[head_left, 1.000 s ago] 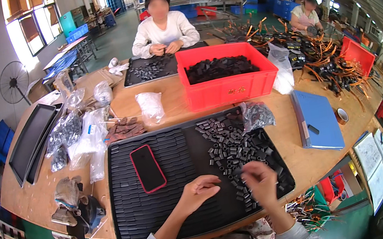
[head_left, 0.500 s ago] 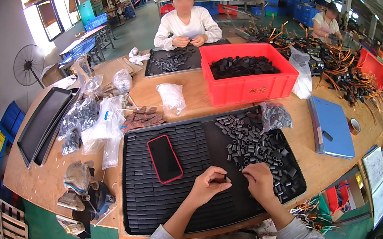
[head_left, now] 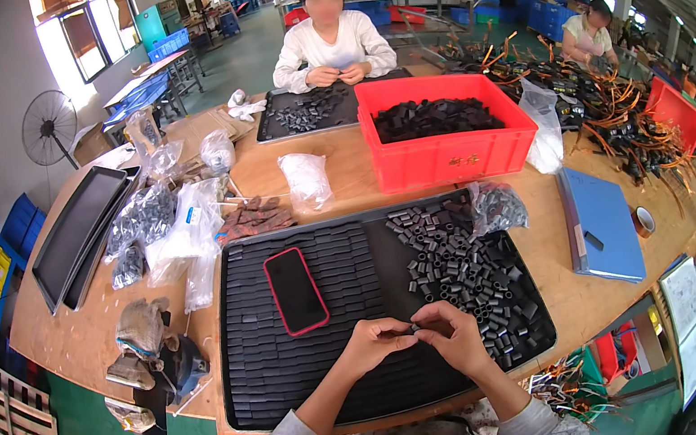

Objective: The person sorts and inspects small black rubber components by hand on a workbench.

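Over the black tray (head_left: 424,382), my left hand (head_left: 375,342) pinches a small dark piece (head_left: 412,329) between thumb and fingertips. My right hand (head_left: 456,339) meets it there, closed, with its thumb and finger pressed on the same piece. The fingers cover most of it, so its exact kind cannot be made out. Flat black pieces (head_left: 249,342) lie in tight rows across the left part of the tray. A phone with a red case (head_left: 295,290) rests on these rows. Loose short black tubes (head_left: 456,264) are heaped on the tray's right side.
A red bin (head_left: 452,157) of black parts stands beyond the tray. A bag (head_left: 496,207) touches its far right corner. A blue folder (head_left: 600,223) and a tape roll (head_left: 643,221) lie right. Across the table, a person (head_left: 330,43) handles small parts at another tray (head_left: 341,118).
My right hand has moved left, and its fingertips now meet my left hand's at the small dark piece. My left hand has dropped slightly toward me. The view has shifted a little.
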`<state>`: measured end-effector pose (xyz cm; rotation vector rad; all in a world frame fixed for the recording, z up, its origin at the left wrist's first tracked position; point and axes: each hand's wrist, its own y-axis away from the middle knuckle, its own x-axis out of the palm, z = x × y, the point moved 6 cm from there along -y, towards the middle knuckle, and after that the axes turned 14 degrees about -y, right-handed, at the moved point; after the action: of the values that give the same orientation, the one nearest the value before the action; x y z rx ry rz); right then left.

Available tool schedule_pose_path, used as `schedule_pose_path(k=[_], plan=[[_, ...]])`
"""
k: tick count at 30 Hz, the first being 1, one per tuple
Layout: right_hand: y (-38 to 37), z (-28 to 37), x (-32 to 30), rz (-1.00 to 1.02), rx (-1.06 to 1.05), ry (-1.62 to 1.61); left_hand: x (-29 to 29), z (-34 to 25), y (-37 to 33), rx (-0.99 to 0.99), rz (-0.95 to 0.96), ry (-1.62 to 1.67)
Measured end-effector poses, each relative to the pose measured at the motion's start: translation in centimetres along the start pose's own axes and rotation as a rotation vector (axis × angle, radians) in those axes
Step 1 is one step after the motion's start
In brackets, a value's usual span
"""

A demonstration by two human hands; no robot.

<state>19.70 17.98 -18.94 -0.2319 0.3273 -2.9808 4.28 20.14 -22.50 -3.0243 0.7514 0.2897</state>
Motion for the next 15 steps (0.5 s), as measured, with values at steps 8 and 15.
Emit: schedule_pose_path(k=[8, 15], plan=[[0.2, 2.0, -0.2, 0.058, -0.216, 0.282, 0.6, -0.2, -0.3, -0.004, 0.077, 0.113], [0.4, 2.5, -6.2, -0.245, -0.199, 0.413, 0.1, -2.9, -1.9, 0.131, -0.102, -0.249]])
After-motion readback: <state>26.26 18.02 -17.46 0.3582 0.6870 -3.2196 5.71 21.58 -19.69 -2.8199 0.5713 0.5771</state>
